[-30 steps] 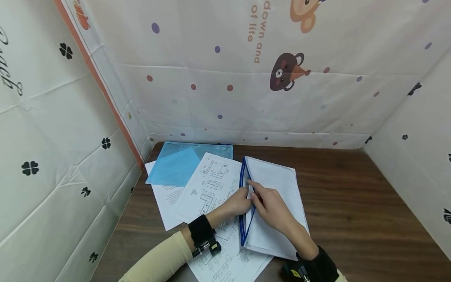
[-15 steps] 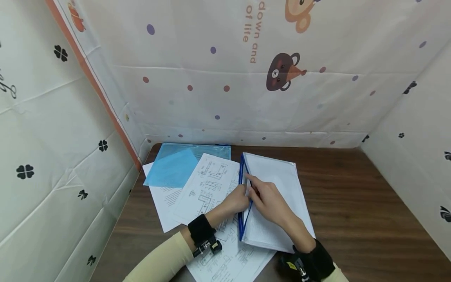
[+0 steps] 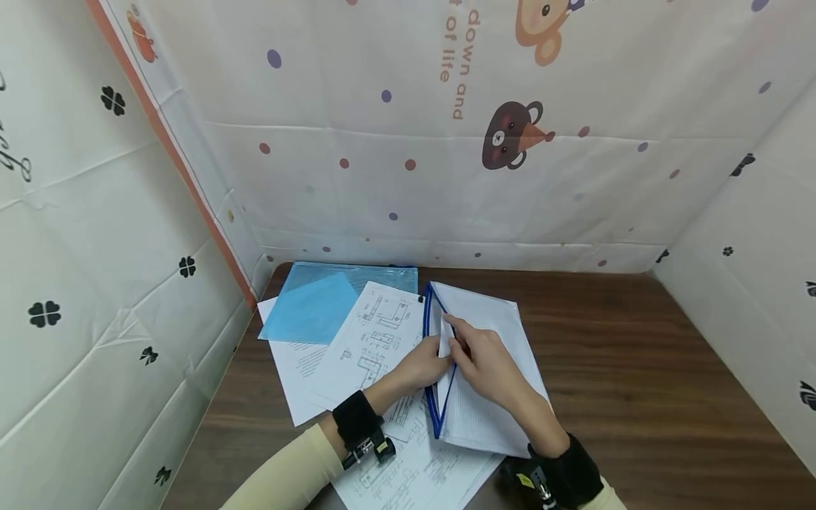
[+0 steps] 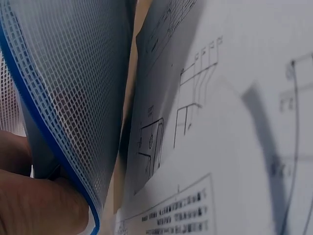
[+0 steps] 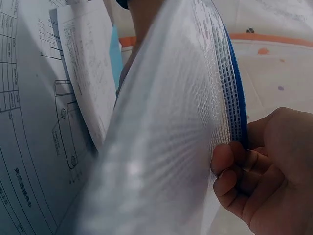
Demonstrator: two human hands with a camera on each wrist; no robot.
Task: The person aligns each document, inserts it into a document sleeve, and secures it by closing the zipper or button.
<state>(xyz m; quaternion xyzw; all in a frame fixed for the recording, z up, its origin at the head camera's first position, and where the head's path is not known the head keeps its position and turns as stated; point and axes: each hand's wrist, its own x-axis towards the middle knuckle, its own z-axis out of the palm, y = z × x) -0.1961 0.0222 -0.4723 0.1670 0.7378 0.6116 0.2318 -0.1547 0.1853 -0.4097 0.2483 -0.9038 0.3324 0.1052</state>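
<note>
A white mesh zip document bag (image 3: 491,418) with blue edging stands partly tilted over the papers, its mouth spread towards the left. My left hand (image 3: 426,363) grips the left edge of that mouth; in the left wrist view its thumb (image 4: 44,205) lies just inside the blue zip edge (image 4: 41,112). On the opposite edge my right hand (image 3: 487,361) pinches the mesh, with the index finger reaching along the opening. Its curled fingers show against the bag edge in the right wrist view (image 5: 230,171). A pale sheet (image 3: 445,333) shows inside the mouth.
Printed sheets with technical drawings (image 3: 389,312) lie under and left of the bag. Behind them is a blue translucent folder (image 3: 315,304) at the table's back left. Printed cloth walls (image 3: 357,184) enclose the brown wooden table (image 3: 625,368).
The bag has shifted slightly left and its mouth is spread somewhat wider. Both hands keep their hold on its edges. A small black tab now shows at the bag's upper left.
</note>
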